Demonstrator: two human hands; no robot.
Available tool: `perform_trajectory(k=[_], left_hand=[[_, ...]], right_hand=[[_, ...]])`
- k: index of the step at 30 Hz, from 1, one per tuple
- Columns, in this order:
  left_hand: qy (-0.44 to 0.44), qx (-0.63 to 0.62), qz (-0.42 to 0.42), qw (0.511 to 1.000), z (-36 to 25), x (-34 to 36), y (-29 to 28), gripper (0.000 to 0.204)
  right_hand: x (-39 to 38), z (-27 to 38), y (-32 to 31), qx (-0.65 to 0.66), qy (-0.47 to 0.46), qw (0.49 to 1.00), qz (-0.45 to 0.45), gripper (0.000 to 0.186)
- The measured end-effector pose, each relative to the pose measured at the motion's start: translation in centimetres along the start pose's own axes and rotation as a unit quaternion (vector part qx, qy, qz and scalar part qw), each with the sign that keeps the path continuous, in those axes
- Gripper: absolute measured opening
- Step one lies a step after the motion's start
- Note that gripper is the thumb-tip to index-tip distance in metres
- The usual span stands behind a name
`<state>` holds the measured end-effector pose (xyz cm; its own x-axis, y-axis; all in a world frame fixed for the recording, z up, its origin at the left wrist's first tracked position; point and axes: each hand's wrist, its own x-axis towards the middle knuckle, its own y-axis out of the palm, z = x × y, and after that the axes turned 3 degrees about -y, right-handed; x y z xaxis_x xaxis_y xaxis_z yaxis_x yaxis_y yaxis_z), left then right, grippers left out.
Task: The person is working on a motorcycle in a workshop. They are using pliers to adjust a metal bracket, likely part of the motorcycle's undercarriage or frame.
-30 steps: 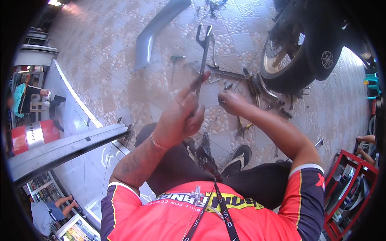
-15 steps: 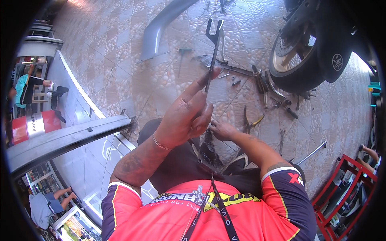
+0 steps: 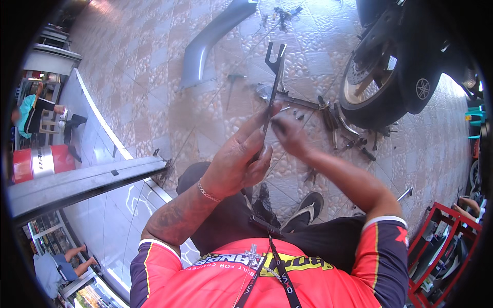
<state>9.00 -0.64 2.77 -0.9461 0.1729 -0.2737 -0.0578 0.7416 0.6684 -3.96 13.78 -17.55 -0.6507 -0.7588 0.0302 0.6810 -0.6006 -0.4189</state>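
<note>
A long, flat, dark metal bracket (image 3: 276, 79) with a forked end stands up in my left hand (image 3: 241, 156), its fork pointing away from me. The fingers are closed round the lower part, and the index finger lies along it. Right beside the bracket's middle is my right hand (image 3: 292, 134), slightly blurred, with its fingers curled. Whatever those fingers hold, if anything, cannot be made out, nor whether they touch the bracket. Below, between my legs, hangs a dark, ragged piece (image 3: 264, 203). Pliers (image 3: 311, 176) on the floor are mostly hidden by my right forearm.
A motorcycle wheel (image 3: 354, 97) stands at the upper right, with several tools and metal parts (image 3: 334, 115) beside it. A curved silver panel (image 3: 197, 56) lies farther off. At left a grey metal beam (image 3: 87, 177) juts in. A red rack (image 3: 429, 246) stands at lower right.
My right hand has risen from beside the dark ragged piece to the bracket's side. My left hand has come slightly down and nearer with the bracket still in it.
</note>
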Motion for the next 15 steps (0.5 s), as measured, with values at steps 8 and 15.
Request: perform_trajectory(k=[8, 15], left_hand=[[0.002, 0.008, -0.01, 1.0, -0.4, 0.9, -0.3, 0.066], [0.018, -0.014, -0.004, 1.0, 0.0, 0.8, 0.2, 0.06]], right_hand=[[-2.2, 17.8, -8.8, 0.26, -0.045, 0.963, -0.05, 0.022], [-2.7, 18.0, -8.1, 0.273, -0.045, 0.96, -0.038, 0.023]])
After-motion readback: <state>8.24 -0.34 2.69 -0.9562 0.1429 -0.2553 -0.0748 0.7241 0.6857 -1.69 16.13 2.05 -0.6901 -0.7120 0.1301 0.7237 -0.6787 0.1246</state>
